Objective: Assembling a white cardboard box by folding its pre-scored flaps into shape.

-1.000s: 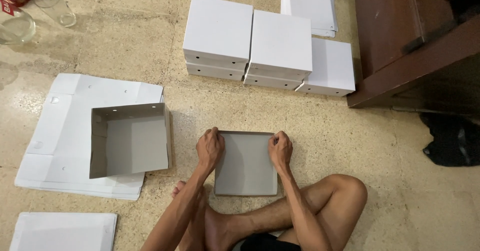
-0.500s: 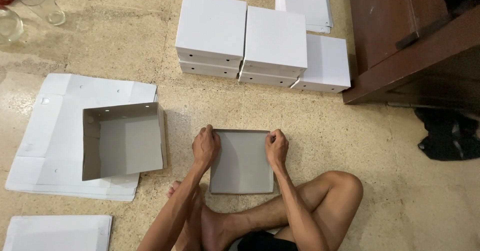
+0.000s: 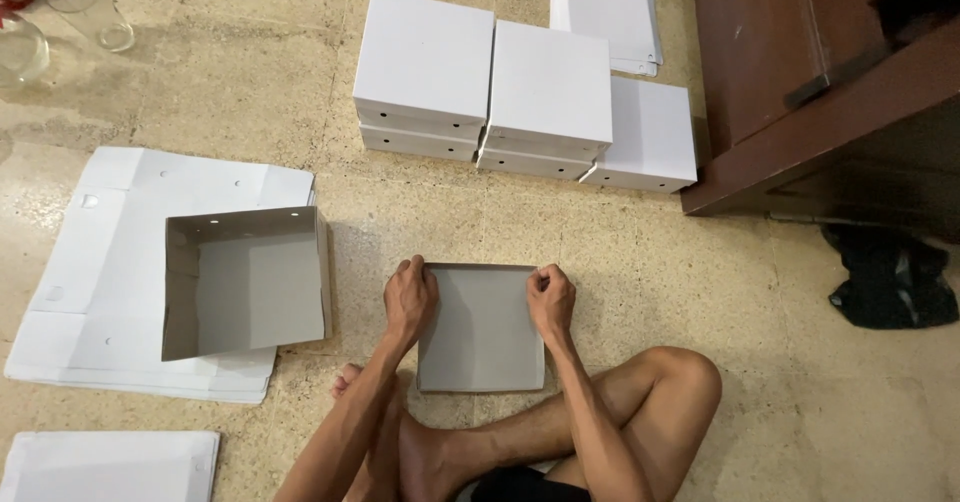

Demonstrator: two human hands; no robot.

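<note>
At the far left, 2 clear glasses (image 3: pixel 70 12) stand on the stone floor (image 3: pixel 250 92), and a stack of flat white cardboard blanks (image 3: pixel 110 252) carries 1 folded open box (image 3: pixel 245 277) with a grey interior. Compared with the earlier views, the hands have shifted only slightly along the top corners of the central tray, and the tray has kept its place, so the corner folding appears to be in progress rather than finished. The left hand (image 3: pixel 408 297) grips the upper left corner of the grey box tray (image 3: pixel 482 327), fingers curled together over the wall. The tray lies on the floor directly in front of the crossed legs; it is square, shallow, grey inside, with thin white edges. The right hand (image 3: pixel 550 297) pinches the upper right corner, fingers bunched. Beyond, 3 piles of closed white boxes (image 3: pixel 520 92) sit side by side, near a dark wooden furniture piece (image 3: pixel 800 72) and a black cloth (image 3: pixel 890 277).
</note>
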